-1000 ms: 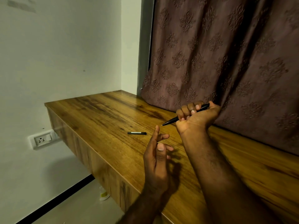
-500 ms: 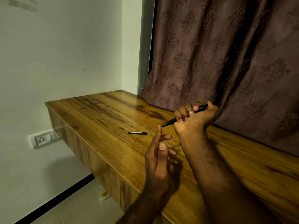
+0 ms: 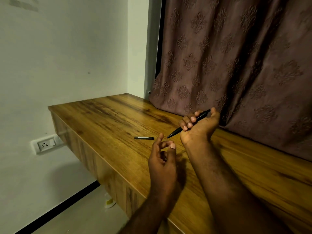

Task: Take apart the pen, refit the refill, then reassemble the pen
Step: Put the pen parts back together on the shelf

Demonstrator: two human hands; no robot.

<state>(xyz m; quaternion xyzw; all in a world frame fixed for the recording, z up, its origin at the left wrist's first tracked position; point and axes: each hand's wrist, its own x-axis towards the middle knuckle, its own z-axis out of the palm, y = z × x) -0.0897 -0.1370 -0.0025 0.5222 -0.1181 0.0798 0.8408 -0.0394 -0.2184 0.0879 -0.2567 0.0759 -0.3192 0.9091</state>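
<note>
- Left hand (image 3: pixel 163 159) hangs over the desk (image 3: pixel 101 119) near its front edge, fingers loosely bent, forefinger and thumb apart; we see nothing held in it.
- Right hand (image 3: pixel 200 128), just to the right and further back, is raised off the desk, its fingers curled round the pen (image 3: pixel 176 131), thumb up by the pen's back end.
- We find the pen black and tilted, its pointed tip sticking out below the fist toward the left forefinger, close to it but not touching.
- Starting at the left, we note a white wall socket (image 3: pixel 44 144) below the desk's left corner.
- On the floor under the front edge lies a small white and yellow thing (image 3: pixel 109 202), too small for us to tell.
- A short black piece (image 3: pixel 144 137) with a pale label lies flat on the desk, just left of the left forefinger.
- A brown patterned curtain (image 3: pixel 236 65) hangs along the desk's back edge, behind the right hand.
</note>
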